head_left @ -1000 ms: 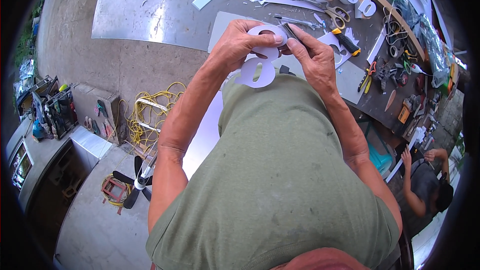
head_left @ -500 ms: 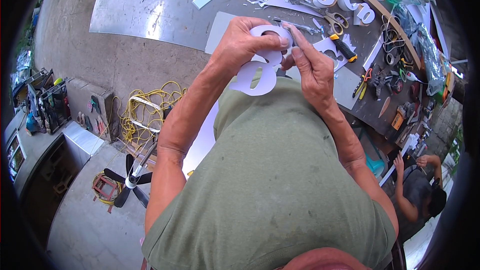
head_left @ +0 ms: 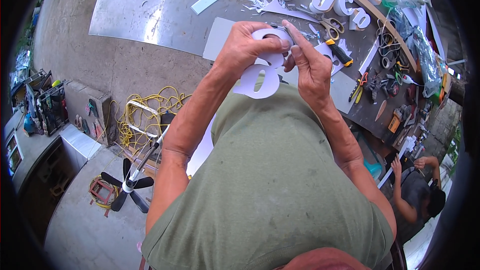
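Observation:
A white cut-out letter with two rounded openings (head_left: 264, 81) is held up in front of my body. My left hand (head_left: 242, 45) grips its upper loop, thumb on the near face and fingers behind. My right hand (head_left: 312, 70) pinches a thin grey metal tool (head_left: 291, 36) against the loop's right edge; most of the tool is covered by my fingers, so its exact kind is unclear. Beyond my hands, scissors (head_left: 332, 27) and a yellow-and-black-handled tool (head_left: 340, 53) lie on the metal-topped table (head_left: 160, 10) among white offcuts.
Finished thick white letters (head_left: 345, 5) stand at the table's back right. Pliers (head_left: 358, 90), cables and tape lie farther right. A fan (head_left: 127, 186) and tangled yellow rope (head_left: 145, 115) are at lower left. Another person (head_left: 417, 190) works at lower right.
Both hands remain on the letter, which is tipped slightly differently and hangs a little lower in view. The whole view has shifted slightly.

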Demonstrator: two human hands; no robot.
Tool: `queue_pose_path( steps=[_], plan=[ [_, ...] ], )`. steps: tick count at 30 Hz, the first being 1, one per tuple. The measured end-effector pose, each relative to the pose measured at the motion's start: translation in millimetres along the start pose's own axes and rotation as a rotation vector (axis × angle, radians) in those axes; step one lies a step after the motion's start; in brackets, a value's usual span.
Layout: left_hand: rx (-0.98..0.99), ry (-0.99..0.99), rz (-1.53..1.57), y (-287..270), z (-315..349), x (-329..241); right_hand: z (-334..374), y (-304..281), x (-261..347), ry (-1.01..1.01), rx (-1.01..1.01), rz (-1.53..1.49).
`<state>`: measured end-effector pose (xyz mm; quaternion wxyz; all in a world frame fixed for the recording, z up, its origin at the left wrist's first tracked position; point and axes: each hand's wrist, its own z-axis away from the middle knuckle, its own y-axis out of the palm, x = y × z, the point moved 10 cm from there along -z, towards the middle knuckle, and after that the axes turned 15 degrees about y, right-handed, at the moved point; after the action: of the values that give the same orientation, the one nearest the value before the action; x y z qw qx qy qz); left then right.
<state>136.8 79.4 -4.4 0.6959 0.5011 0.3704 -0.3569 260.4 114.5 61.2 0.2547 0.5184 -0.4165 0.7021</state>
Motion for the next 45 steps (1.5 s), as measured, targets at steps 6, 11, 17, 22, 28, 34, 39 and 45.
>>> queue_pose_path(
  steps=[6,11,17,22,28,34,39,45],
  plan=[
    [0.031,0.093,0.029,8.2,2.3,-8.0,1.2,-2.6,-3.1,-0.032,0.015,-0.101],
    [-0.033,0.082,0.093,8.2,4.1,-9.2,-3.3,0.6,7.7,-0.093,-0.024,-0.043],
    [-0.081,0.08,0.031,-2.3,2.2,-9.7,-1.9,-1.1,-3.8,-0.01,0.009,-0.083],
    [-0.044,0.137,-0.011,-0.9,4.8,-13.0,-6.8,-0.1,19.1,-0.139,-0.009,-0.018],
    [-0.074,0.174,0.032,3.4,1.0,-18.4,-16.6,1.5,18.7,-0.173,-0.042,-0.031],
    [-0.099,0.16,-0.015,-1.2,1.4,-25.5,-13.4,-1.7,6.6,-0.017,-0.039,-0.078],
    [-0.068,0.196,-0.097,-2.2,0.9,-24.0,-9.9,-3.6,9.4,-0.055,-0.019,-0.105],
    [-0.095,0.218,-0.044,-2.3,3.7,-26.4,-18.6,3.6,18.7,-0.108,-0.031,-0.067]
  ],
)
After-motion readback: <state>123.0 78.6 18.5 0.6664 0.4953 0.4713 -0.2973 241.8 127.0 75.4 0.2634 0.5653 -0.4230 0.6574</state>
